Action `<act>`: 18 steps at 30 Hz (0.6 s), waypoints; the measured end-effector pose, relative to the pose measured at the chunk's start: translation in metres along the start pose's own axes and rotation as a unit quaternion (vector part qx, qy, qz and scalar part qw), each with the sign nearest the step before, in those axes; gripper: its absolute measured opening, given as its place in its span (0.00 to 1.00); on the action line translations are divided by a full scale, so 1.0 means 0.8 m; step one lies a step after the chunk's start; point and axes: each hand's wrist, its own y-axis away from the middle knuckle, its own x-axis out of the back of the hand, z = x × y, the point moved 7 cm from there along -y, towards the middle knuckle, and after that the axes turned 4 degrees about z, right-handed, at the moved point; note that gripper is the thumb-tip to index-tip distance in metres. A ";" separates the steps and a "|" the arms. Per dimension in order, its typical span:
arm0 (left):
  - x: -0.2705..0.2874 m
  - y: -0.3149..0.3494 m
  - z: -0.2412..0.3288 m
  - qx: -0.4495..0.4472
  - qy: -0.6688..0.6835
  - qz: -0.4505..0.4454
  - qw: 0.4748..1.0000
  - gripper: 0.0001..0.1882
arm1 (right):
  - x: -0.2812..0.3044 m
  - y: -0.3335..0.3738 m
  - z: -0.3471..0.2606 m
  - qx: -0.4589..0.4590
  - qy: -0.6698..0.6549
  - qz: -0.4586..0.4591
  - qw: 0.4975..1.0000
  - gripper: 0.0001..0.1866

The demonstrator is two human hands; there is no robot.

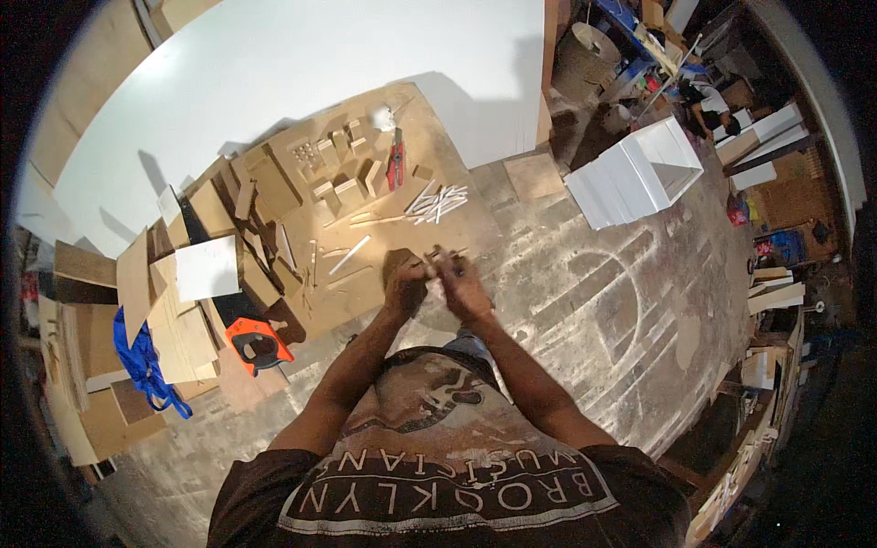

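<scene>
My left hand (407, 283) and my right hand (460, 283) meet in front of my body at the near edge of the wooden work board (384, 239). The fingers of both are closed, close together. A small thin piece seems to lie between them, too small to make out. On the board beyond my hands is a loose pile of white sticks (437, 203). Red-handled pliers (396, 164) lie farther off. Left of my hands are a single white stick (351, 255) and thin wood strips (350, 278).
Several small wooden blocks (350, 194) stand on the board. At left are a saw with an orange handle (258, 343), stacked wood sheets (178, 320) and a blue bag (137, 361). A white box-like unit (630, 173) stands on the floor at right. Another person (711, 105) is at far right.
</scene>
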 end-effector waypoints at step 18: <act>0.007 -0.010 0.013 -0.014 0.027 0.006 1.000 0.05 | 0.020 -0.005 0.059 -0.081 -0.059 0.046 0.994 0.28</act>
